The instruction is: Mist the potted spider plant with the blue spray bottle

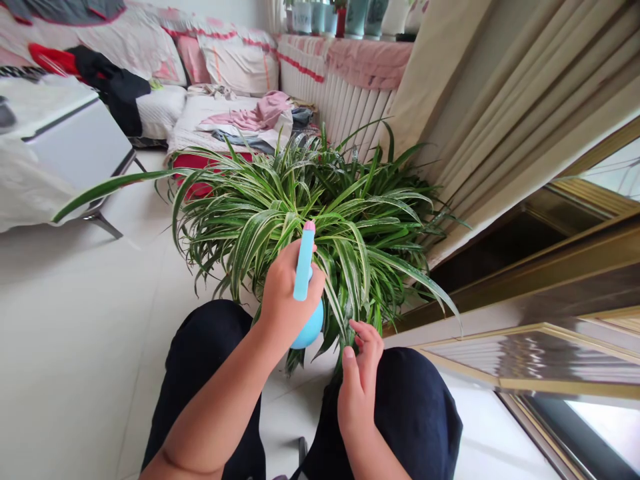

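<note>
My left hand (287, 287) is wrapped round a light-blue spray bottle (309, 328), its slim blue head topped by a pink nozzle pointing away from me into the leaves. Much of the bottle is hidden behind that hand. In front of it spreads a large, bushy spider plant (345, 233) with long green leaves edged in pale stripes, and some of them look wet. Low at the plant's near side, my right hand (361, 373) has its thumb and fingers apart, fingers slightly bent. Its fingertips are beside a hanging leaf; I cannot tell whether they touch.
My knees in dark trousers flank the plant. To the right stand a beige curtain (480, 127) and a gold-framed glass door (500, 353). A white table (85, 147) is at the left. Behind are a sofa with clothes (250, 117), a radiator (350, 100) and several pots above it.
</note>
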`<state>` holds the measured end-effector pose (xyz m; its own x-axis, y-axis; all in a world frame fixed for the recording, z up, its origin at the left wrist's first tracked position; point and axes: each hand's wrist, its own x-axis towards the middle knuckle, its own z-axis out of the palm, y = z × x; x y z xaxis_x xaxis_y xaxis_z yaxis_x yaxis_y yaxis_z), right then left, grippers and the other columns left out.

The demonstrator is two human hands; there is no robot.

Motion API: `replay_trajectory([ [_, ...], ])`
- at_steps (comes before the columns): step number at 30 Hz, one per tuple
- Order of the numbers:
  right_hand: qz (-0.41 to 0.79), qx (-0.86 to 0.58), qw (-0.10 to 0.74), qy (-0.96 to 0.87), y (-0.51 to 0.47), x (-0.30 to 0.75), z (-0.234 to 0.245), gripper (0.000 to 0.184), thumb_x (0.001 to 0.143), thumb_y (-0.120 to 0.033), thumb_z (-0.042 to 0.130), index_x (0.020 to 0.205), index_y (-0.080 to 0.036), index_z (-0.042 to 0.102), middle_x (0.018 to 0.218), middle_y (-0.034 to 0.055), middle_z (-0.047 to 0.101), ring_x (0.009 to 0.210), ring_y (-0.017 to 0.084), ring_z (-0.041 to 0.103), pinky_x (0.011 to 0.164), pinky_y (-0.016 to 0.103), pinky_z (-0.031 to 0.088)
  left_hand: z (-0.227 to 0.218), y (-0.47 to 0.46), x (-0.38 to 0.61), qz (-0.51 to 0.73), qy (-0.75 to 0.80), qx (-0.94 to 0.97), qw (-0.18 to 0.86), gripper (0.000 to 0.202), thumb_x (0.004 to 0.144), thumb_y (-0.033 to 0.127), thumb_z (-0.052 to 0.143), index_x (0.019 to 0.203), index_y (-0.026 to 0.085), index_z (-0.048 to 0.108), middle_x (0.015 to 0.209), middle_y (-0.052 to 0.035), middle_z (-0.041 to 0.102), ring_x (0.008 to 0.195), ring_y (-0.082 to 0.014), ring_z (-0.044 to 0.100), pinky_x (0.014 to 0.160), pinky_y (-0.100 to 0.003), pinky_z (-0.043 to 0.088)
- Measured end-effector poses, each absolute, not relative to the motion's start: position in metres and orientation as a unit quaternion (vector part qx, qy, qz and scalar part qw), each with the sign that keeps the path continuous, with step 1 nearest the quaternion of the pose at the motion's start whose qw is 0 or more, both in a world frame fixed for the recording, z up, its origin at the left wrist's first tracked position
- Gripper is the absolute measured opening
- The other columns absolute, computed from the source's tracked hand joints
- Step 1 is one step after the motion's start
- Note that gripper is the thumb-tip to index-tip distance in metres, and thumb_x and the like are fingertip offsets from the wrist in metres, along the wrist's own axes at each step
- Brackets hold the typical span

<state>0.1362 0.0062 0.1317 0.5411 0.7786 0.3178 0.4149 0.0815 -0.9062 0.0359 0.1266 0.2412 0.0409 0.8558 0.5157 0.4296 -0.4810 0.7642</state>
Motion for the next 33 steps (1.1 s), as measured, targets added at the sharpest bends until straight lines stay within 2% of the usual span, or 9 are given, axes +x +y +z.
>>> replay_trajectory([
  [4,0.159,-0.658,0.58,-0.453,0.006,0.136,0.13,0.032,0.095,-0.04,0.041,0.12,-0.024,0.052,0.123,0.0101,0.043,0.117,0.028,0.041,0.098,0.051,0.032,0.239,0.13,0.034,0.538,0.477,0.675,0.163,0.037,0.077,0.01,0.05,0.111,0.021,0.06,0.104,-0.0048,0.069,0.099,-0.0203,0.066,0.09,-0.033,0.052],
  [9,0.162,-0.656,0.579,-0.456,0.007,0.136,0.129,0.032,0.095,-0.04,0.041,0.12,-0.024,0.052,0.123,0.0098,0.044,0.118,0.028,0.04,0.098,0.051,0.032,0.239,0.132,0.03,0.547,0.499,0.656,0.146,0.024,0.078,0.013,0.051,0.098,0.021,0.059,0.095,-0.0033,0.069,0.092,-0.0194,0.067,0.089,-0.034,0.052],
  [14,0.161,-0.661,0.577,-0.451,0.006,0.137,0.129,0.033,0.094,-0.042,0.042,0.119,-0.023,0.053,0.123,0.0101,0.044,0.119,0.028,0.04,0.098,0.051,0.032,0.239,0.132,0.026,0.558,0.493,0.653,0.136,0.008,0.08,0.02,0.05,0.085,0.02,0.056,0.089,-0.0056,0.069,0.086,-0.0212,0.067,0.082,-0.036,0.053],
  [19,0.162,-0.658,0.574,-0.46,0.006,0.138,0.127,0.032,0.095,-0.041,0.042,0.12,-0.024,0.052,0.124,0.01,0.043,0.118,0.028,0.04,0.098,0.051,0.032,0.239,0.133,0.027,0.549,0.494,0.66,0.137,0.011,0.076,0.018,0.048,0.083,0.02,0.057,0.072,-0.0013,0.066,0.068,-0.0185,0.064,0.07,-0.033,0.053],
  [21,0.162,-0.657,0.572,-0.463,0.006,0.138,0.127,0.032,0.095,-0.04,0.042,0.121,-0.024,0.052,0.124,0.01,0.043,0.118,0.027,0.04,0.098,0.05,0.032,0.237,0.135,0.027,0.547,0.508,0.654,0.129,0.012,0.076,0.017,0.048,0.083,0.021,0.057,0.075,-0.0021,0.067,0.071,-0.0189,0.065,0.073,-0.033,0.054],
  [23,0.162,-0.658,0.572,-0.462,0.006,0.138,0.127,0.032,0.095,-0.04,0.042,0.121,-0.024,0.052,0.124,0.01,0.043,0.118,0.027,0.04,0.098,0.05,0.032,0.235,0.137,0.028,0.55,0.53,0.635,0.111,0.015,0.075,0.016,0.048,0.086,0.02,0.058,0.084,-0.0047,0.069,0.082,-0.0212,0.066,0.08,-0.036,0.053],
  [26,0.161,-0.659,0.576,-0.456,0.006,0.137,0.128,0.032,0.095,-0.04,0.042,0.119,-0.024,0.053,0.123,0.0101,0.043,0.117,0.027,0.04,0.098,0.05,0.032,0.232,0.14,0.028,0.556,0.566,0.598,0.109,0.023,0.076,0.022,0.051,0.098,0.02,0.058,0.097,-0.0088,0.069,0.094,-0.0253,0.066,0.087,-0.041,0.051],
  [29,0.163,-0.66,0.578,-0.452,0.006,0.137,0.128,0.032,0.094,-0.04,0.042,0.119,-0.024,0.053,0.123,0.0101,0.043,0.118,0.028,0.04,0.099,0.051,0.031,0.233,0.141,0.026,0.567,0.572,0.578,0.131,0.031,0.077,0.033,0.054,0.105,0.019,0.054,0.102,-0.0106,0.066,0.096,-0.0267,0.065,0.088,-0.044,0.051],
  [33,0.171,-0.663,0.575,-0.447,0.006,0.137,0.128,0.031,0.094,-0.041,0.042,0.118,-0.024,0.054,0.123,0.0102,0.043,0.119,0.028,0.04,0.099,0.051,0.031,0.237,0.141,0.023,0.566,0.558,0.588,0.15,0.022,0.078,0.038,0.053,0.091,0.02,0.054,0.088,-0.0074,0.064,0.084,-0.0245,0.065,0.08,-0.042,0.053],
])
